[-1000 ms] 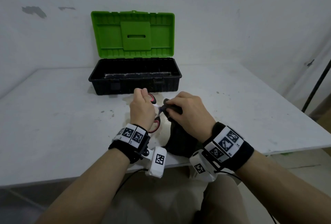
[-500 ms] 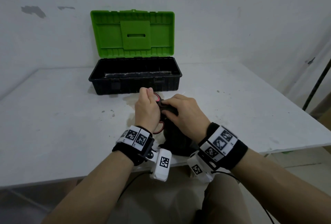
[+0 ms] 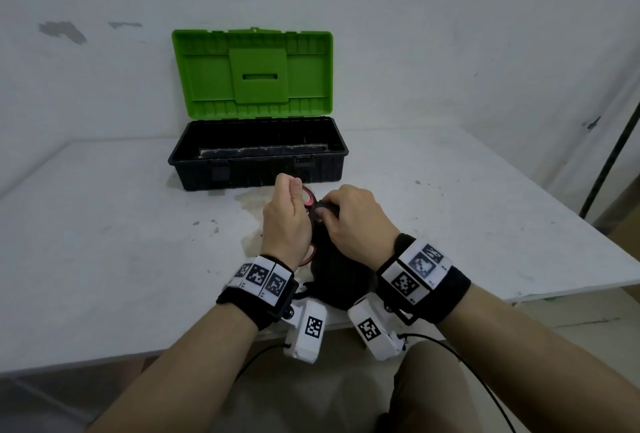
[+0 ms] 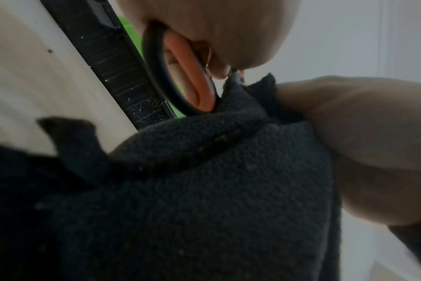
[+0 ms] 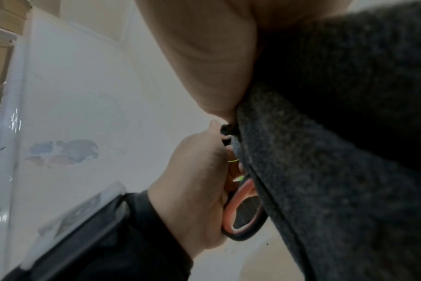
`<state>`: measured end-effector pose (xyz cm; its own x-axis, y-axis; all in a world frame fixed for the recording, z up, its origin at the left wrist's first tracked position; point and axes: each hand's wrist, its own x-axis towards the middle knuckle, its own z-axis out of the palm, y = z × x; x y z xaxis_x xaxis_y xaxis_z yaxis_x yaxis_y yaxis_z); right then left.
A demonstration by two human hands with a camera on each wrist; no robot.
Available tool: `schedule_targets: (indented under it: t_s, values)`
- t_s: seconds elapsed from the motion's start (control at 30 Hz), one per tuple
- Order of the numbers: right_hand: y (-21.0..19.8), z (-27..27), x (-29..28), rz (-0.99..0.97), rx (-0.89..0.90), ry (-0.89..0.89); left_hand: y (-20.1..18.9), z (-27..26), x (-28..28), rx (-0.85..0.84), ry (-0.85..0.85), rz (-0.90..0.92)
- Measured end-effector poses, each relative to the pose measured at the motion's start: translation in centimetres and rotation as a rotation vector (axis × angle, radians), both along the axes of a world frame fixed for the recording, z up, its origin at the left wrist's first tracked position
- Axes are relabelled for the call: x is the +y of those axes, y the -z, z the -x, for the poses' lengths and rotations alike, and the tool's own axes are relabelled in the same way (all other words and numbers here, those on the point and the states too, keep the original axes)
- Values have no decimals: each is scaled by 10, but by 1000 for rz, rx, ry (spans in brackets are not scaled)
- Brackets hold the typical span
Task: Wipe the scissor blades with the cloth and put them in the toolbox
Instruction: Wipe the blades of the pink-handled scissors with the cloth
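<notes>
My left hand (image 3: 285, 221) is curled round the handles of the scissors (image 3: 309, 197), its fingers (image 4: 219, 72) threaded through one loop; in the left wrist view that loop is black outside with a smooth orange lining. At 3 o'clock from it, my right hand (image 3: 356, 221) has its fingers (image 3: 323, 212) clamped on the cloth (image 3: 334, 273), bunching it over the scissors so I cannot see the blades at all. The two hands sit just beside each other, almost touching. The cloth is dark grey, nubby like fleece, with a stitched hem and a few pale specks; it hangs from my right hand down to the near edge of the table (image 3: 104, 242).

The table is white and flat, scuffed, with dark flecks and a brownish stain just at 12 o'clock of my hands. Further at 12 o'clock stands the toolbox (image 3: 258, 169), a black ribbed plastic tub, with its bright green lid (image 3: 252, 74) standing upright against the wall (image 3: 450, 34). The scissors are in front of the box, outside it. The wall is white with chipped grey patches at 10 o'clock. A dark pole (image 3: 613, 152) leans at the far right.
</notes>
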<state>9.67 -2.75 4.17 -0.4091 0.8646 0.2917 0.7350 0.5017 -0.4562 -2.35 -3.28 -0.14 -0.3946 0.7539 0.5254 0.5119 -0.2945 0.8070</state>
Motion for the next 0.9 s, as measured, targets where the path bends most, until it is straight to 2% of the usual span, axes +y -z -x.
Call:
schedule_targets:
  t_s: [0.17, 0.37, 0.47, 0.6, 0.7, 0.77, 0.9]
  values:
    - [-1, -7, 4, -65, 101, 117, 1, 3, 5, -73, -10, 85]
    - [4, -7, -8, -84, 52, -78, -3, 4, 3, -67, -7, 98]
    - [1, -10, 3, -90, 44, -6, -1, 4, 1, -51, -13, 89]
    - [-5, -24, 18, -116, 93, 91, 4, 7, 0, -115, -38, 180]
    - [-2, -21, 6, -183, 148, -48, 0, 7, 2, -134, -42, 207]
    - [4, -14, -3, -186, 106, -138, -3, 4, 3, -120, -32, 210]
    - [13, -12, -5, -156, -18, -184, -3, 5, 4, -134, -42, 208]
